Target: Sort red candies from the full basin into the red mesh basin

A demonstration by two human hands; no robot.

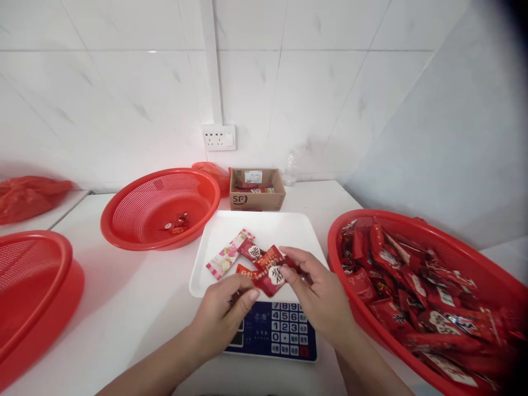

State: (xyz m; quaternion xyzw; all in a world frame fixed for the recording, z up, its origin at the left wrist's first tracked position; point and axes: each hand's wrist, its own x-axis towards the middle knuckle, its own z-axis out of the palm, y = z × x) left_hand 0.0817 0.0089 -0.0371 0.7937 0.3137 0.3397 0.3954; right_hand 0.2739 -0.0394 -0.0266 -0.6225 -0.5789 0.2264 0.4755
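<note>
Over the front edge of a white scale tray (307, 231), both my hands pinch small red wrapped snack packets. Between thumb and fingers, my right hand (319, 286) grips a red packet with a white round label and black character (275, 274). My left hand (225, 302) is closed on the left end of an orange-red packet (247, 270), which overlaps the labelled one. Behind them on the tray lie a pink-and-white striped packet (226, 256) and another dark red packet (251, 250). The scale's blue keypad (264, 338) shows below, partly covered by my hands.
At right, a red basket (336, 242) is heaped with red packets. Another red basket (124, 192) at back left holds a few pieces. A cardboard box (264, 202) with packets stands behind the tray. A third red basket (61, 247) sits at far left, near a red plastic bag (33, 195).
</note>
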